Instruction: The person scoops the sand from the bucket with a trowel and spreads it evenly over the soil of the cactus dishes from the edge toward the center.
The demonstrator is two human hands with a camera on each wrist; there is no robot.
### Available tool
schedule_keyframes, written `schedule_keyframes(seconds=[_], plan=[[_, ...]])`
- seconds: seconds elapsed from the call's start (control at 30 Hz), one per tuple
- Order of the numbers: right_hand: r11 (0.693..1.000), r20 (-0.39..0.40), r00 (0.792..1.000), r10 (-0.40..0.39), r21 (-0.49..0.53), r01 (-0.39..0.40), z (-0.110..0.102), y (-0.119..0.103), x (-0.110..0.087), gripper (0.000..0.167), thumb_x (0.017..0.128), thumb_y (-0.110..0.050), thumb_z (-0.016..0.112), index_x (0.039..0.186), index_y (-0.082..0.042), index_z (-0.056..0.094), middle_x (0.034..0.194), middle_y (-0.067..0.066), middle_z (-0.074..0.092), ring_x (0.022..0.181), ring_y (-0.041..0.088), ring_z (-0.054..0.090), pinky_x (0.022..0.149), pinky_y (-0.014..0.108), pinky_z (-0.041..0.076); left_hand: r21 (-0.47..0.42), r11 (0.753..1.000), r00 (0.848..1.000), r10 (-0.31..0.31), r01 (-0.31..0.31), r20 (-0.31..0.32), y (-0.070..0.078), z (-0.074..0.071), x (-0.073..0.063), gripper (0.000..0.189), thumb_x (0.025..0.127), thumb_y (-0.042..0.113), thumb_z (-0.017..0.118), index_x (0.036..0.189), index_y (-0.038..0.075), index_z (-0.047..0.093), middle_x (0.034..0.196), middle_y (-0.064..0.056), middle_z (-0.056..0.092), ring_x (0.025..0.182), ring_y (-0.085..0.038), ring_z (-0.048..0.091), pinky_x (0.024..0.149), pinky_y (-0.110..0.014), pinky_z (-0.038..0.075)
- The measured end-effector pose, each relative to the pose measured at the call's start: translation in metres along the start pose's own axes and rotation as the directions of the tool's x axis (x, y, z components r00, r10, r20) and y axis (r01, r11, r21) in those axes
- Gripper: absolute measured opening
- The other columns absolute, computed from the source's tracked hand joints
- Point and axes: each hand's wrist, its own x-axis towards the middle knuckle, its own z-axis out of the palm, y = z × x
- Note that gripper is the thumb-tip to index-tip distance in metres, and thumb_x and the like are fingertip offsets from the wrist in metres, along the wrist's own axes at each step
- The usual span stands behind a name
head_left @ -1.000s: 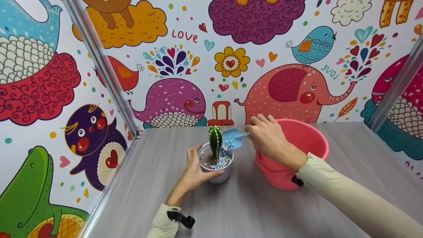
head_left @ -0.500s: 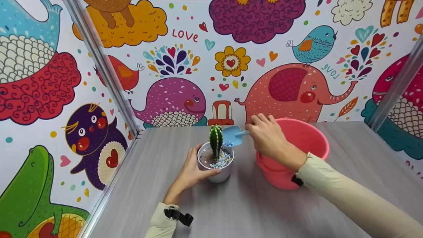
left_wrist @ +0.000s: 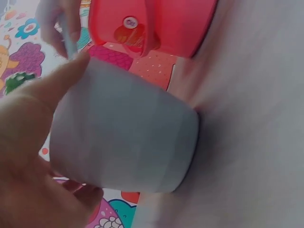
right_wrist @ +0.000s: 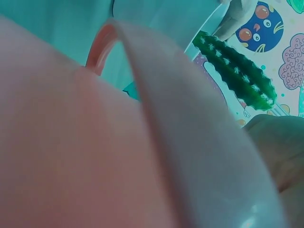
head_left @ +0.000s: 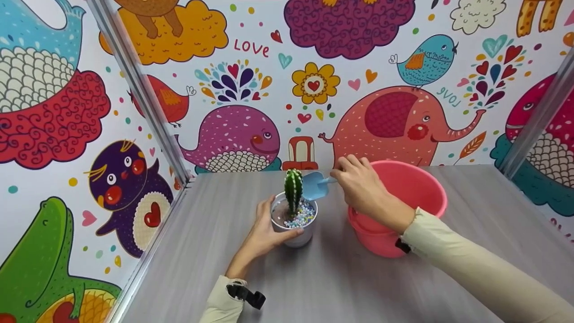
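A small green cactus (head_left: pixel 293 188) stands upright in a whitish-grey pot (head_left: pixel 297 238) on the table. My left hand (head_left: pixel 262 235) grips the pot from its left, thumb across the near side. In the left wrist view the thumb lies along the rim of the pot (left_wrist: pixel 126 128). Colourful beads (head_left: pixel 303 216) cover the right part of the soil. My right hand (head_left: pixel 364 190) holds a light-blue toy shovel (head_left: pixel 315 186) by its handle. Its blade tilts over the pot's right rim beside the cactus, and no beads show on it.
A pink bucket (head_left: pixel 385 244) stands to the right, under my right forearm; its handle (right_wrist: pixel 190 123) fills much of the right wrist view. Cartoon-printed walls (head_left: pixel 309 125) close off the back and sides of the grey table (head_left: pixel 202 215).
The last beads have left the shovel's blade, and more beads lie on the soil. The right hand has barely moved, and the left hand still holds the pot.
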Motion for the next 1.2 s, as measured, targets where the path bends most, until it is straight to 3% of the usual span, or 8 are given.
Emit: schedule_keyframes(seconds=[0.5, 0.7, 0.87, 1.03, 1.2], plan=[[0.999, -0.096, 0.995, -0.036, 0.035, 0.040, -0.002, 0.005, 0.000, 0.023, 0.095, 0.000, 0.077, 0.116, -0.009, 0.083, 0.105, 0.011, 0.069, 0.097, 0.029, 0.058, 0.076, 0.039, 0.044, 0.008, 1.000, 1.000, 0.017, -0.017, 0.003, -0.005, -0.001, 0.002, 0.125, 0.076, 0.052, 0.097, 0.171, 0.012, 0.026, 0.170, -0.019, 0.032, 0.156, -0.041, 0.038, 0.128, -0.064, 0.034], [0.993, -0.037, 0.998, 0.058, 0.107, -0.054, -0.013, 0.016, -0.005, 0.029, 0.092, -0.006, 0.082, 0.121, -0.008, 0.081, 0.106, 0.011, 0.069, 0.097, 0.028, 0.057, 0.077, 0.038, 0.045, 0.007, 1.000, 1.000, 0.017, -0.017, 0.005, -0.006, -0.002, 0.003, 0.126, 0.076, 0.051, 0.097, 0.172, 0.012, 0.025, 0.172, -0.019, 0.030, 0.158, -0.042, 0.035, 0.130, -0.065, 0.031], [0.960, 0.016, 0.985, 0.174, 0.218, -0.173, -0.028, 0.034, -0.014, 0.029, 0.092, -0.008, 0.082, 0.121, -0.007, 0.081, 0.106, 0.009, 0.068, 0.099, 0.026, 0.057, 0.083, 0.041, 0.049, 0.009, 1.000, 1.000, 0.015, -0.015, 0.012, -0.005, -0.004, 0.003, 0.127, 0.075, 0.052, 0.097, 0.172, 0.012, 0.025, 0.173, -0.019, 0.030, 0.159, -0.042, 0.035, 0.130, -0.065, 0.031], [0.933, 0.023, 0.971, 0.237, 0.274, -0.234, -0.042, 0.058, -0.030, 0.031, 0.090, -0.007, 0.084, 0.121, -0.007, 0.081, 0.108, 0.009, 0.068, 0.104, 0.027, 0.058, 0.086, 0.046, 0.050, 0.014, 1.000, 1.000, 0.018, -0.018, 0.018, -0.002, -0.008, 0.004, 0.124, 0.077, 0.051, 0.096, 0.172, 0.011, 0.027, 0.172, -0.020, 0.032, 0.159, -0.042, 0.036, 0.130, -0.065, 0.031], [0.911, 0.047, 0.958, 0.283, 0.301, -0.284, -0.052, 0.079, -0.049, 0.032, 0.090, -0.006, 0.084, 0.121, -0.006, 0.081, 0.108, 0.010, 0.069, 0.104, 0.027, 0.058, 0.086, 0.049, 0.050, -0.002, 0.999, 0.998, 0.043, -0.043, -0.044, 0.007, -0.015, 0.000, 0.117, 0.082, 0.051, 0.093, 0.171, 0.015, 0.028, 0.172, -0.016, 0.036, 0.159, -0.038, 0.036, 0.131, -0.067, 0.028]])
